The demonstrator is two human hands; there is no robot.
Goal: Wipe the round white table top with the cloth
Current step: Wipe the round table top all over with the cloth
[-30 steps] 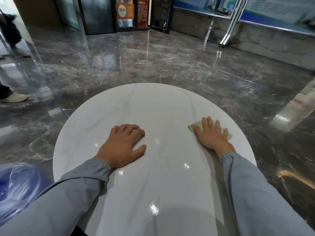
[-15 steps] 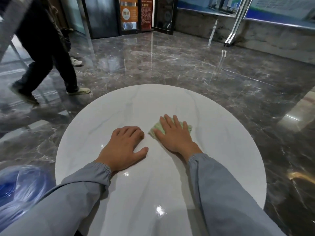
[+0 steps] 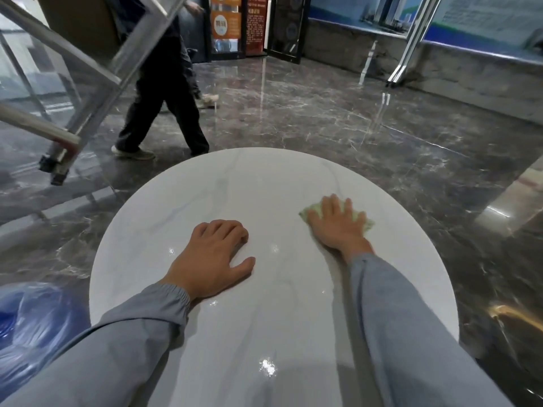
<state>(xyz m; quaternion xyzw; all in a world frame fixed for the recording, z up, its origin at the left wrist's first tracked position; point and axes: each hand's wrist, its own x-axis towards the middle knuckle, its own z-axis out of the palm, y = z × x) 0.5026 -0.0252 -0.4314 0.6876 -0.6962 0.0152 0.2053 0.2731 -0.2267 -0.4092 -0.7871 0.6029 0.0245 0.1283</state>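
Beyond the far edge of the counter a person in dark trousers strides over the glossy dark marble floor. Off the counter's far left hangs a tilted metal frame, perhaps a ladder, and at its near left sits a crinkled blue plastic bag. The counter is round, white, faintly veined and shiny. On its right side the right hand lies flat, fingers straight, pressing a pale green cloth; at its middle the left hand rests loosely bent, holding nothing

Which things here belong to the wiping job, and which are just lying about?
Job: round white table top, green cloth, right hand pressing the cloth, left hand resting on the table.
Lying about: blue plastic bag, metal frame, passer-by's legs.
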